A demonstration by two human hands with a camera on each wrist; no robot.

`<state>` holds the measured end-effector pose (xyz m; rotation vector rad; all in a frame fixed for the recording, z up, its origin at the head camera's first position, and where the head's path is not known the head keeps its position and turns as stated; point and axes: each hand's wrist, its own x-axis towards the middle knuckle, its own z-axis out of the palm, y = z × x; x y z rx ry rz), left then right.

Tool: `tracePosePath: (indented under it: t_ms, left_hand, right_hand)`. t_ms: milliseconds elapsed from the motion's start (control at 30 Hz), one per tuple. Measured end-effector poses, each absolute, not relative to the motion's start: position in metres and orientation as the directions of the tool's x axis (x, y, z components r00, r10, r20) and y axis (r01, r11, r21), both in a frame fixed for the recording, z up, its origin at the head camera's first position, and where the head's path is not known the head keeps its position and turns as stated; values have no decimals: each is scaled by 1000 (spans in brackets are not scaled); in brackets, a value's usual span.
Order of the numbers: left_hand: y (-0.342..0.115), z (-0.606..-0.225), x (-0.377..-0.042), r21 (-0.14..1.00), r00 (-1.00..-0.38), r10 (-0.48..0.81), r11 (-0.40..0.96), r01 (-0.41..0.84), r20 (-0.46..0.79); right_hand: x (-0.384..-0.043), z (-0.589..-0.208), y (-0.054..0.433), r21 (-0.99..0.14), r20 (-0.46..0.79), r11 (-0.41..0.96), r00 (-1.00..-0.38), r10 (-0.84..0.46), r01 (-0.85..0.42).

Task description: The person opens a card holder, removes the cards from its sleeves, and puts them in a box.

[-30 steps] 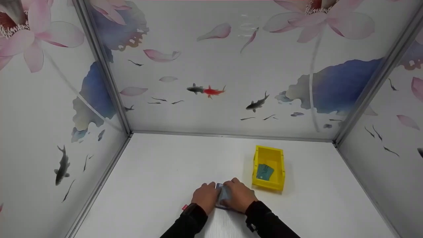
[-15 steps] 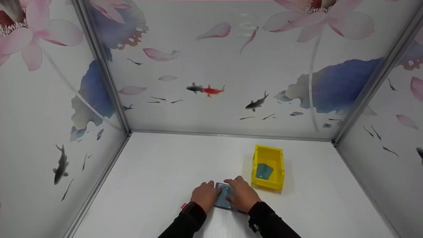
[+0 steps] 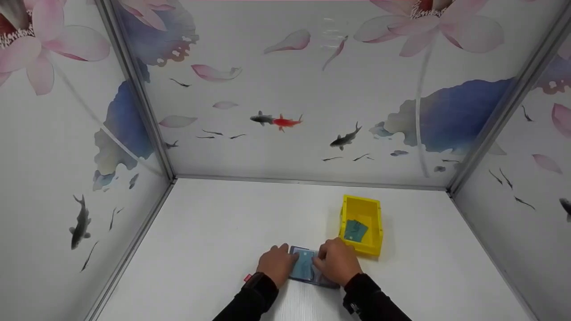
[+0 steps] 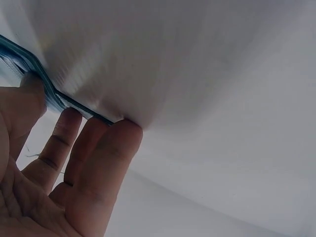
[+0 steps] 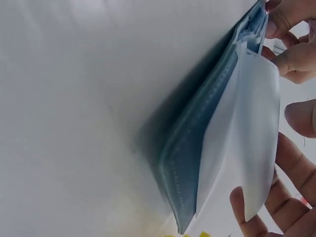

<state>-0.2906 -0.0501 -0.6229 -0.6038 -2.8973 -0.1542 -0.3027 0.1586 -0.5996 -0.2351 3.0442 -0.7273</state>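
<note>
A blue card holder (image 3: 303, 265) with clear sleeves lies spread on the white table, a light blue card showing in it. My left hand (image 3: 275, 264) pinches its left part, the thumb on top and fingers (image 4: 84, 143) at its edge. My right hand (image 3: 337, 261) is at its right half. In the right wrist view a clear sleeve (image 5: 259, 123) stands up off the cover, beside my right fingers (image 5: 296, 165). The right thumb (image 5: 301, 118) is apart from the sleeve.
Just beyond my right hand stands a yellow bin (image 3: 372, 218) with several green cards (image 3: 356, 230) in it. White panels printed with flowers and fish (image 3: 287, 121) wall the table at the back and both sides.
My right hand has moved right from the middle of the card holder, uncovering the light blue card. The left hand stays in place on the left part.
</note>
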Motion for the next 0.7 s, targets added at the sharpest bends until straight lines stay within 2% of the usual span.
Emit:
tracePosePath:
  t_ms: [167, 400, 533, 700]
  left_hand:
    - [-50, -618, -288, 63, -907, 384, 915, 399, 172]
    - [-49, -620, -290, 67, -913, 375, 919, 389, 162]
    - [-49, -624, -291, 70, -917, 368, 922, 382, 151]
    - [-49, -627, -292, 63, -917, 371, 922, 383, 146]
  right_hand:
    - [-304, -598, 162, -465, -14, 877, -990, -139, -117]
    - [-302, -598, 165, -420, -69, 897, -981, -182, -137]
    - [-301, -600, 168, -418, -107, 891, -964, -243, -178]
    - [-301, -604, 172, -471, -134, 849, -931, -339, -241]
